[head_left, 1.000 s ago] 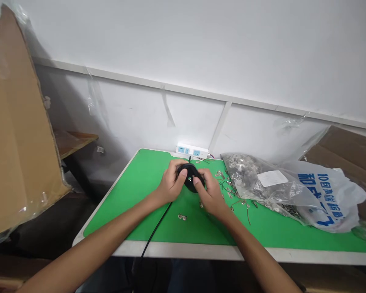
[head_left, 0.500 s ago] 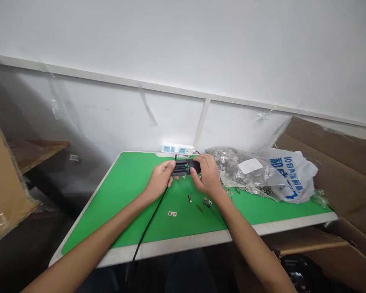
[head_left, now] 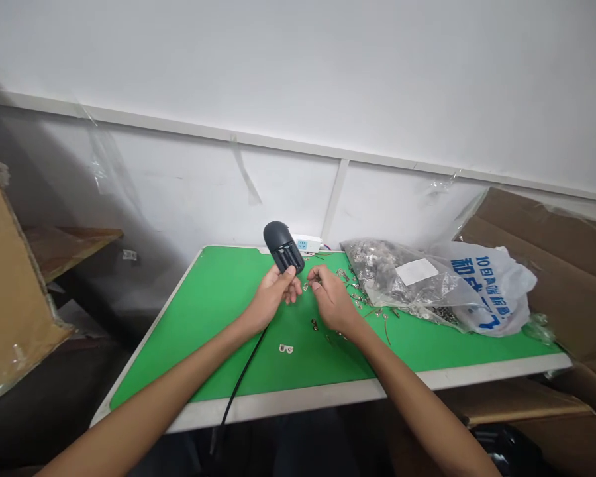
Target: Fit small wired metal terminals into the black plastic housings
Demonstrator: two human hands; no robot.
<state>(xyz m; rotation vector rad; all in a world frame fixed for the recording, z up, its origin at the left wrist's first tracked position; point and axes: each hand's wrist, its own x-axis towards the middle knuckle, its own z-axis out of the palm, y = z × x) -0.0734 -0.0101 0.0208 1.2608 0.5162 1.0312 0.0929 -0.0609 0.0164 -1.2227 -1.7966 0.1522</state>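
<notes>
My left hand (head_left: 269, 299) grips the lower end of a black battery case (head_left: 284, 249), which is held tilted above the table. Its rounded end points up and away, and its long slots face me. A black cable (head_left: 243, 381) runs from below the left hand down over the table's front edge. My right hand (head_left: 334, 301) is to the right of the case and apart from it, fingers curled in a pinch. What the pinch holds, if anything, is too small to tell. A small metal piece (head_left: 305, 286) shows just left of its fingertips.
On the green tabletop (head_left: 203, 331) lie a pair of joined metal contacts (head_left: 286, 349) and dark small parts (head_left: 314, 324). A clear bag of metal parts (head_left: 382, 265) and a printed white bag (head_left: 491, 285) lie at right. A power strip (head_left: 308, 244) stands against the wall.
My right hand has let go of the battery case and moved down, closing into a pinch. The left hand has turned the case upward, bringing its rounded end into view.
</notes>
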